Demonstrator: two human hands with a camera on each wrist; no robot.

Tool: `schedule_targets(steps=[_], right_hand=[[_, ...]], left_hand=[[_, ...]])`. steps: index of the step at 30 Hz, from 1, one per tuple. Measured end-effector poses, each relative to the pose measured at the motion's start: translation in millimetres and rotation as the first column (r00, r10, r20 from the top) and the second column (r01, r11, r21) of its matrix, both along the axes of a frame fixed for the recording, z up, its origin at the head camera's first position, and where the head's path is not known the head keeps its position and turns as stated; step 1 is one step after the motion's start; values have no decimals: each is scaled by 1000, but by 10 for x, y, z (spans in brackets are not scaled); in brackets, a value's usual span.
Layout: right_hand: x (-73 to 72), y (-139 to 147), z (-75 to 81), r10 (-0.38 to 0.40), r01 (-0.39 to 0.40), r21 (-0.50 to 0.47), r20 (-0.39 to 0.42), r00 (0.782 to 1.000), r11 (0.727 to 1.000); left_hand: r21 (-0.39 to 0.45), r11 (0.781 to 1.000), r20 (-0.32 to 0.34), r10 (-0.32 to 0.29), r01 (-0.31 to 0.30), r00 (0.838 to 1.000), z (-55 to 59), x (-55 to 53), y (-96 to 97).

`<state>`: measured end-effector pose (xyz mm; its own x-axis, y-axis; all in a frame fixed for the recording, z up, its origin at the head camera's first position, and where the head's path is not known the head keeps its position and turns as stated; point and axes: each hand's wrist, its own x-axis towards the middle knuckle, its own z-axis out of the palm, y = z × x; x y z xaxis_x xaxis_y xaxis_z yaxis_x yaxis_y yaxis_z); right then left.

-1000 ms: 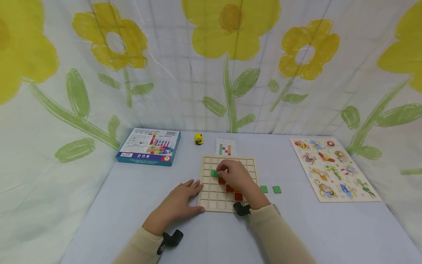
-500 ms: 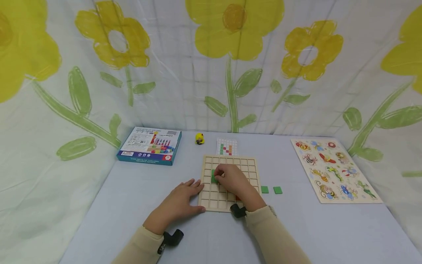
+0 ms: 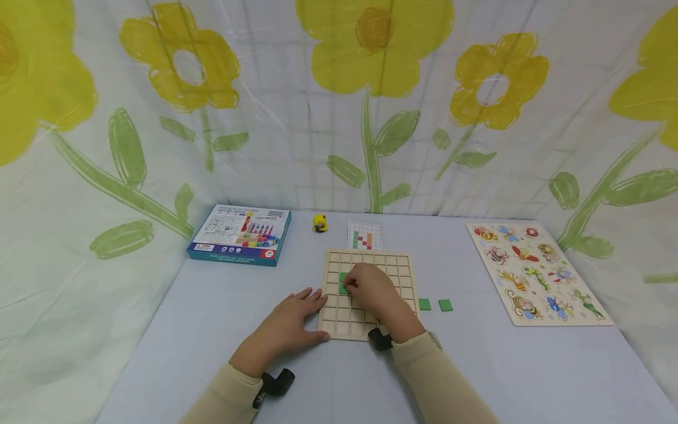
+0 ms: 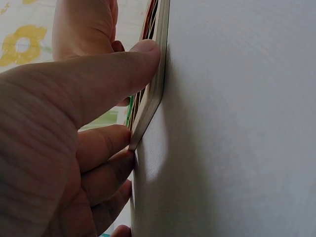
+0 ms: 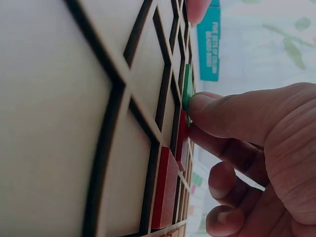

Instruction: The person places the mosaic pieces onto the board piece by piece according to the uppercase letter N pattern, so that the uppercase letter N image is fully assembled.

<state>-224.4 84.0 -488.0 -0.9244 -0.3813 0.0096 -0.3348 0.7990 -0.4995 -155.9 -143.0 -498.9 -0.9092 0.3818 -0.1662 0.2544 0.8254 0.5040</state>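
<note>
My left hand (image 3: 288, 324) lies at the left side of a wooden grid board (image 3: 335, 315), fingers spread. In the left wrist view its thumb presses on the board edge (image 4: 150, 106) and other fingertips touch the side. Over the grid, my right hand (image 3: 373, 288) pinches a green square tile between thumb and index finger. Green tiles (image 3: 342, 283) show at its fingertips in the upper left cells. Close up, the right wrist view has the green tile (image 5: 187, 89) against the thumb, with red tiles (image 5: 165, 190) in neighbouring cells. From the head, the hand hides the red tiles.
Two loose green tiles (image 3: 445, 305) lie right of the board. A printed pattern card (image 3: 363, 235) sits behind it, near a small yellow figure (image 3: 320, 223). At the back left is a flat box (image 3: 238, 234); an insect puzzle board (image 3: 535, 271) lies at the right.
My right hand has shifted slightly down and left over the grid, covering the red tiles. The green area by its fingertips now reaches lower. My left hand has stayed put.
</note>
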Motion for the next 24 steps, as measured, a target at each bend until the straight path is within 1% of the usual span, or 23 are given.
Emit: schedule_targets(steps=[7, 10, 12, 15, 16, 18, 21, 24], right_hand=[[34, 37, 4, 2, -3, -15, -17, 1000, 1000], [90, 108, 54, -15, 14, -58, -29, 999, 998], [134, 199, 110, -41, 37, -109, -35, 999, 993], [178, 431, 186, -99, 90, -211, -32, 995, 973], [185, 530, 197, -121, 110, -236, -34, 992, 965], [197, 755, 200, -176, 165, -284, -11, 984, 944], [221, 1113, 152, -269, 267, -280, 30, 963, 922], [293, 1449, 97, -351, 365, -222, 103, 931, 904]], left_hand=[[2, 1000, 9, 5, -6, 1000, -16, 2, 16], [-1, 1000, 12, 6, -6, 1000, -19, 5, 26], [1, 1000, 12, 10, -10, 1000, -15, 7, 34], [6, 1000, 10, 16, -16, 1000, -11, 11, 40], [6, 1000, 8, 18, -18, 1000, -12, 13, 41], [2, 1000, 7, 21, -21, 1000, -13, 14, 40], [-7, 1000, 8, 27, -27, 1000, -18, 14, 36], [-13, 999, 14, 33, -32, 999, -13, 11, 35]])
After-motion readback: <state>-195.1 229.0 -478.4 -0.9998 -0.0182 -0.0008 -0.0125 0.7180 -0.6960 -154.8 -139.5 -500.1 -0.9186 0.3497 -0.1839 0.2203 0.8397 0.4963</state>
